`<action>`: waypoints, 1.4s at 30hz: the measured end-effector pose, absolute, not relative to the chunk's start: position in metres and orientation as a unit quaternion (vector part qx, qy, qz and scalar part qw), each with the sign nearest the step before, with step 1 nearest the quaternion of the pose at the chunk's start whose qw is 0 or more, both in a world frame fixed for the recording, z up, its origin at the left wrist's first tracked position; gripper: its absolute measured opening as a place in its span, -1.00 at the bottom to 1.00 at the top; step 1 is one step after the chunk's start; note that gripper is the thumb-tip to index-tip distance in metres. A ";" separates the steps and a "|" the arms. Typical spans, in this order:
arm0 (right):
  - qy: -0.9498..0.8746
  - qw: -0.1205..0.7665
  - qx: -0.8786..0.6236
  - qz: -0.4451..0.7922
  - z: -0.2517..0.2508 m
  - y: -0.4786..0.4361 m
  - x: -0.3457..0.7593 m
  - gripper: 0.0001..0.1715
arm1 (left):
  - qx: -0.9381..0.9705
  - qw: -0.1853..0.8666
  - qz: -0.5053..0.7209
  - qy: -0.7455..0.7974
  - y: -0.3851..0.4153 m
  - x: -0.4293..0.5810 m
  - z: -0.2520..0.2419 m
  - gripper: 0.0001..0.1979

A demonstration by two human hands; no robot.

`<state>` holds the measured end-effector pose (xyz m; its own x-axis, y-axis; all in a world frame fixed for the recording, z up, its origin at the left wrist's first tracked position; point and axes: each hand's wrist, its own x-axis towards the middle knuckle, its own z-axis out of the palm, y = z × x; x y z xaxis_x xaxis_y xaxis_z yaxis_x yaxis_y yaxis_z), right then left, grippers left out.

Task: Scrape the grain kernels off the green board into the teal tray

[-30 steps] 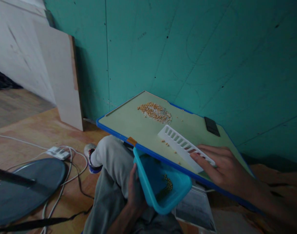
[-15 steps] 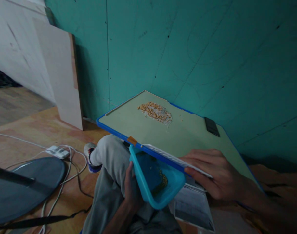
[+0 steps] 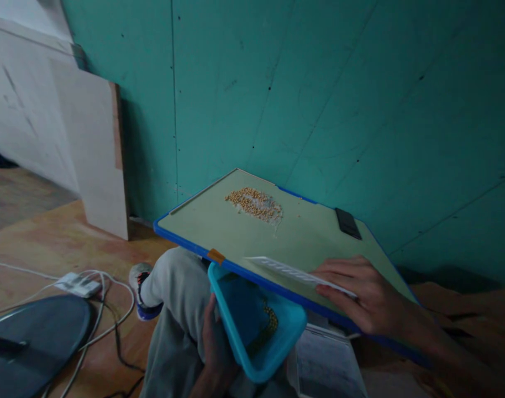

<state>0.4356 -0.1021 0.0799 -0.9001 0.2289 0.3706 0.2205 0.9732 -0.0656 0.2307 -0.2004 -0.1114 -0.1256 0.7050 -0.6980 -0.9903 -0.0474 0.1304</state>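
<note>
My left hand (image 3: 216,337) grips the left side of a light-blue plastic container (image 3: 252,373), tilted below the near edge of the table. Small yellowish beans (image 3: 270,323) lie along the inside of this container. In my right hand (image 3: 360,293) is a flat white strip with slots (image 3: 294,272), pinched between thumb and fingers just above the tabletop. Farther back on the pale-green tabletop (image 3: 203,226) with blue edging rests a pile of tan beans (image 3: 252,203), mixed with whitish grains. A few stray beans sit to the right of the pile.
A black phone (image 3: 347,223) lies at the table's right. Brown tape (image 3: 216,256) marks the near edge. A green wall (image 3: 219,99) stands behind. On the floor at left are a power strip (image 3: 77,284), cables and a round dark base (image 3: 41,337).
The white strip has lifted from the table's near edge to above the tabletop. My left hand keeps holding the container under the edge. The whole view has shifted slightly.
</note>
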 end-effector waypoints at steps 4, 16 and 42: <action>-0.958 0.213 -0.193 -0.004 0.077 -0.086 0.468 -0.66 | -0.239 0.620 0.687 0.295 -0.200 0.230 -0.106 -0.59; -0.832 0.155 -0.509 -0.158 0.052 0.004 0.520 -0.42 | -0.228 0.625 0.691 0.283 -0.202 0.232 -0.107 -0.70; -0.800 0.149 -0.581 -0.031 0.065 0.169 0.472 -0.48 | -0.210 0.642 0.679 0.289 -0.201 0.230 -0.111 -0.69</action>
<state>0.4717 0.1687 0.0649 -0.2808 0.9196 0.2747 0.9379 0.3236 -0.1245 0.2304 -0.2014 -0.1107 -0.0882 0.7494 -0.6562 -0.9924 -0.0095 0.1226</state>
